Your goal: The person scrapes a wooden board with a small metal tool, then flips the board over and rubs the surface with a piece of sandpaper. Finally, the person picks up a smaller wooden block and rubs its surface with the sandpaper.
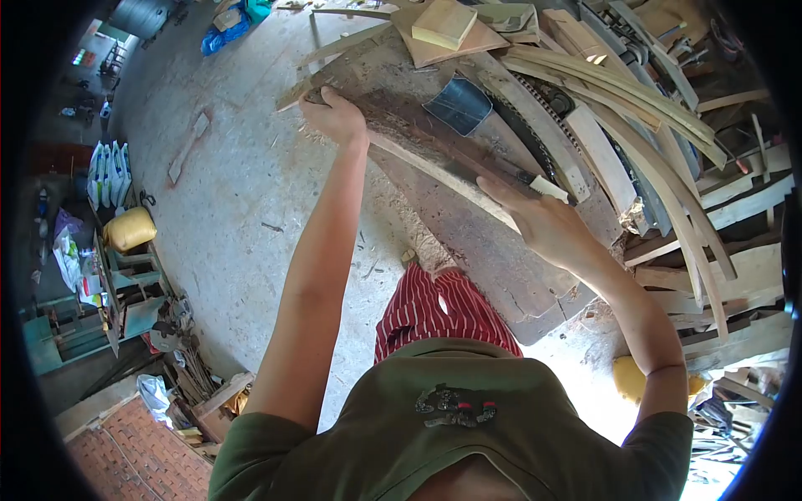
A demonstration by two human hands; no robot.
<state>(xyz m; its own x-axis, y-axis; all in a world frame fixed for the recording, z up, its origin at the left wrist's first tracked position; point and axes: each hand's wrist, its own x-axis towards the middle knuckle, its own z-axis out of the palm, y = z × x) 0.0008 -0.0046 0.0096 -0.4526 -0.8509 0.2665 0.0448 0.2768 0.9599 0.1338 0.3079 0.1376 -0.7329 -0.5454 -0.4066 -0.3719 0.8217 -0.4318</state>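
Observation:
A long, narrow wooden plank (pixel 430 169) slants across a worn wooden bench, its pale edge turned toward me. At its far left end my left hand (pixel 336 118) is wrapped over the wood, with the thumb on the upper side. My right hand (pixel 547 227) holds the plank near its right end, fingers stretched along the top and the thumb hidden. Just beyond that hand lies a brush (pixel 547 187) with pale bristles. A dark blue denim patch (pixel 459 106) rests on the bench behind the plank.
The bench top (pixel 501 275) is dusty, with sawdust about. Curved wood strips (pixel 618 88) and offcuts crowd the right side. A wood block (pixel 444 23) sits at the back. On the left stand a yellow jug (pixel 129 229) and a green rack (pixel 134 313).

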